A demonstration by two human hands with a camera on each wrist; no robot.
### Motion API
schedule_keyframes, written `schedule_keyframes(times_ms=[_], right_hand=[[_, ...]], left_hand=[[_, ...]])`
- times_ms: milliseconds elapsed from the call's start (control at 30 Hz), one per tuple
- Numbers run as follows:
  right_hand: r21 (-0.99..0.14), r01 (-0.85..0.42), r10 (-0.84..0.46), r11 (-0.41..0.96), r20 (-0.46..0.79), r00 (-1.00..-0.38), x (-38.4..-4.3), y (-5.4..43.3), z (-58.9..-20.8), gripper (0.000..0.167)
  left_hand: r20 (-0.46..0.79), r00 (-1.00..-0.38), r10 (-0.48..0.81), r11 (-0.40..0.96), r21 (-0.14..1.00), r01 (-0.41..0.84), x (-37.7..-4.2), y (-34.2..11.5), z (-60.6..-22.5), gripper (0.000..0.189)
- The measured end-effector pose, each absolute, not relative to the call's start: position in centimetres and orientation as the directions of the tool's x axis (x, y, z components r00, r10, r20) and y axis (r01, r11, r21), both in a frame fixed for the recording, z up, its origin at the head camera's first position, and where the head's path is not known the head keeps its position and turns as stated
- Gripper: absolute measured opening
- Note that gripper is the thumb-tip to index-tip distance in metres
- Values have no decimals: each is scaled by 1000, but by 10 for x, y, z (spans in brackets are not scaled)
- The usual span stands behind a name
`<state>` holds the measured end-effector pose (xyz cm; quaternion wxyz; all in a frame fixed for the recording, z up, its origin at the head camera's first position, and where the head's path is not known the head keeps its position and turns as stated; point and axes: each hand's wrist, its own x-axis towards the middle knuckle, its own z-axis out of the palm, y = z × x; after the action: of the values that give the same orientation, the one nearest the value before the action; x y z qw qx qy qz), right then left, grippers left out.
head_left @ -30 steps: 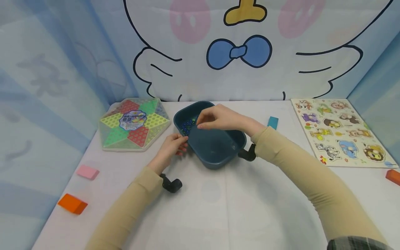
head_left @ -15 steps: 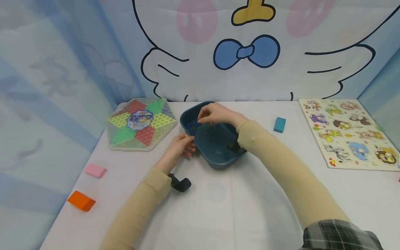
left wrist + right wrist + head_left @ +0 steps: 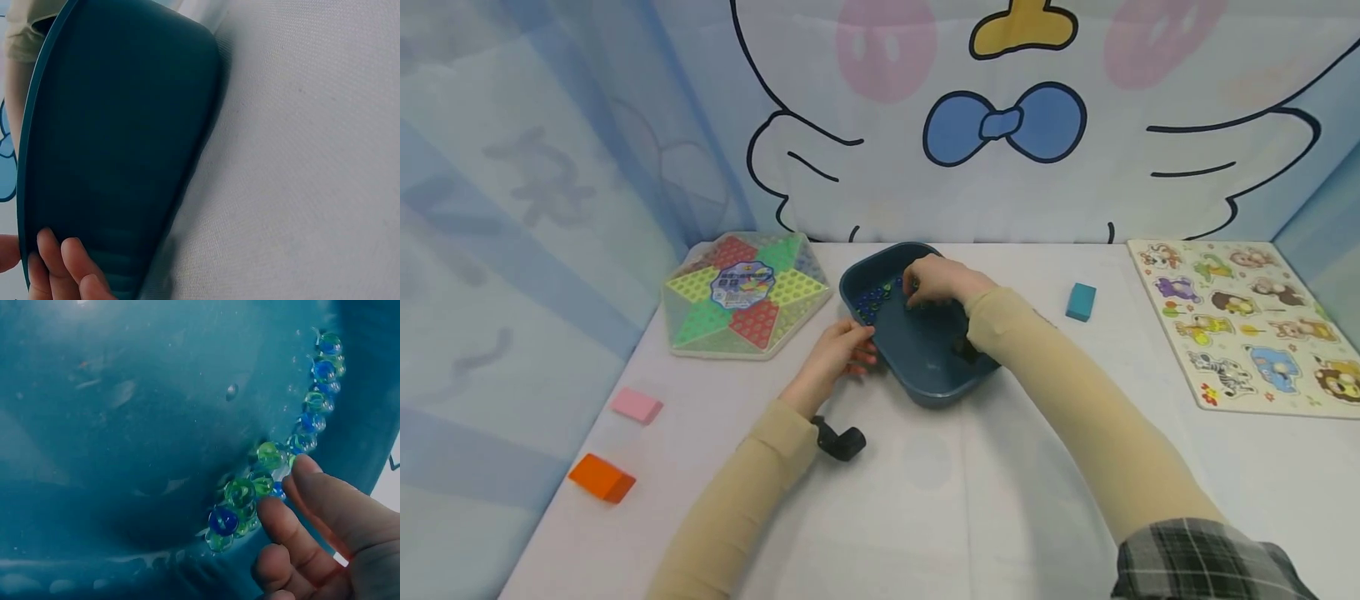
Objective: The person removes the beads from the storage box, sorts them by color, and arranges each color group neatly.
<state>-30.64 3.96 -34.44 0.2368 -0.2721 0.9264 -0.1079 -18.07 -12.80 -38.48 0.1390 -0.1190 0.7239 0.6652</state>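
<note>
My left hand (image 3: 837, 358) grips the near left rim of a dark teal plastic basin (image 3: 928, 375). In the left wrist view its fingers (image 3: 75, 259) lie against the basin's outer wall, with the thumb over the rim. My right hand (image 3: 943, 279) reaches down inside the far part of the basin, fingers bent. Several blue and green glass marbles (image 3: 240, 492) line the edge of the basin's floor in the right wrist view. The thumb and index finger there stand apart right at the marbles, and no marble shows between them.
A hexagonal Chinese checkers board (image 3: 745, 292) lies left of the basin. An animal puzzle board (image 3: 1247, 325) lies at the right. A teal block (image 3: 1081, 302) sits between basin and puzzle. Pink (image 3: 637, 405) and orange (image 3: 602, 478) blocks are at the left.
My right hand has dipped lower into the basin, its fingers now bent downward. The left hand keeps its place on the rim. The whole head view has shifted, moving everything rightward.
</note>
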Motion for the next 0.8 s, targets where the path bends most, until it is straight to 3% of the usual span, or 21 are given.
schedule_keyframes(times_ms=[400, 800], right_hand=[[-191, -539, -570, 820, -352, -743, -307, 30, -353, 25], [-222, -563, -605, 796, -317, -731, -306, 25, -346, 24]], left_hand=[[-358, -934, 14, 84, 931, -356, -181, -129, -386, 17], [-363, -932, 10, 80, 929, -361, -181, -129, -386, 16]])
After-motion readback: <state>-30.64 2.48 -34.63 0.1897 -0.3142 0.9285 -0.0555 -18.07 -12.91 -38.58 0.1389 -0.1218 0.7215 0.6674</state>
